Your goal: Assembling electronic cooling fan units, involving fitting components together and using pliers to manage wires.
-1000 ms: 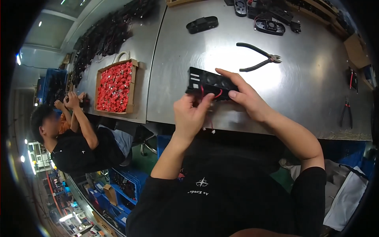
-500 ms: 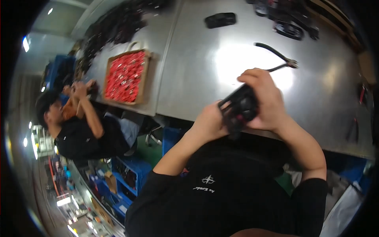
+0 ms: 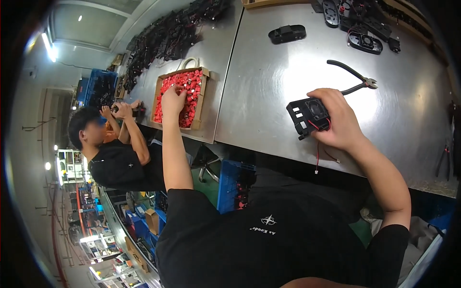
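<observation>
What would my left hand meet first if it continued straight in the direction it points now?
Most likely the red pieces in the shallow cardboard box; the left hand is over them, perhaps touching, though depth is unclear.

The metal workbench [image 3: 261, 108] supports splayed cutting pliers [image 3: 368, 83], an oblong black housing [image 3: 287, 34], a shallow cardboard tray [image 3: 203, 100], clustered black fan assemblies [image 3: 365, 42] and heaped black components [image 3: 165, 42].

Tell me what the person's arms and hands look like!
The left hand and right hand are bare, with nothing visible on the wrists. The forearms are bare too, coming out of short, plain black sleeves.
</observation>
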The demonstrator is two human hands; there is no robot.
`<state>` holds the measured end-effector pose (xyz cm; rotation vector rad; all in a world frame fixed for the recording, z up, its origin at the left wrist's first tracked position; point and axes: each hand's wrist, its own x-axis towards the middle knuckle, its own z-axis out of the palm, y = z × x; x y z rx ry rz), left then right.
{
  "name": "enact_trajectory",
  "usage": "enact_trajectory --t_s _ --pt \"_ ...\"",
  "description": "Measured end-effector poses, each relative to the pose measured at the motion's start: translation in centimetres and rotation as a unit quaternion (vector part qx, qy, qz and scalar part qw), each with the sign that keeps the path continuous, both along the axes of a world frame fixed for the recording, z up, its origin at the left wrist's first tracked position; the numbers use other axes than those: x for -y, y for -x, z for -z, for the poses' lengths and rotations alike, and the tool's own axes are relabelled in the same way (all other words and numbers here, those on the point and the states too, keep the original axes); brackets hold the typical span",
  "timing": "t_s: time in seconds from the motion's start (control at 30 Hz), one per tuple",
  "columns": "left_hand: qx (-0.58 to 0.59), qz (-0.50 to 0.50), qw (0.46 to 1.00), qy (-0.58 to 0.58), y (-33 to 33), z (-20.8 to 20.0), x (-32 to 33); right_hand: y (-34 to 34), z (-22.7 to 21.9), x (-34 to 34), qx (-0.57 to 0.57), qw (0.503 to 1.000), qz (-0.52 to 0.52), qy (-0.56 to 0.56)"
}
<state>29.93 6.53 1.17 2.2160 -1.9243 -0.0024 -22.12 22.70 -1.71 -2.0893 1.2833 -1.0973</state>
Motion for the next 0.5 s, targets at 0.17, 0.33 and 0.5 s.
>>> enact_trajectory --t_s 0.17,0.33,0.5 --pt "-0.034 0.050 0.997 0.050 -1.5 -0.2 -0.7 -0.3 -0.4 0.2 0.001 1.000 -0.007 0.003" --pt "-0.067 0.023 0.997 -0.002 -0.4 -1.5 -2.2 -0.1 -0.4 0.1 -0.002 1.000 -0.005 -0.006" --pt "0.028 0.107 0.982 0.152 1.5 -2.9 -3.5 0.0 -0.4 0.2 0.007 1.000 0.017 0.003"
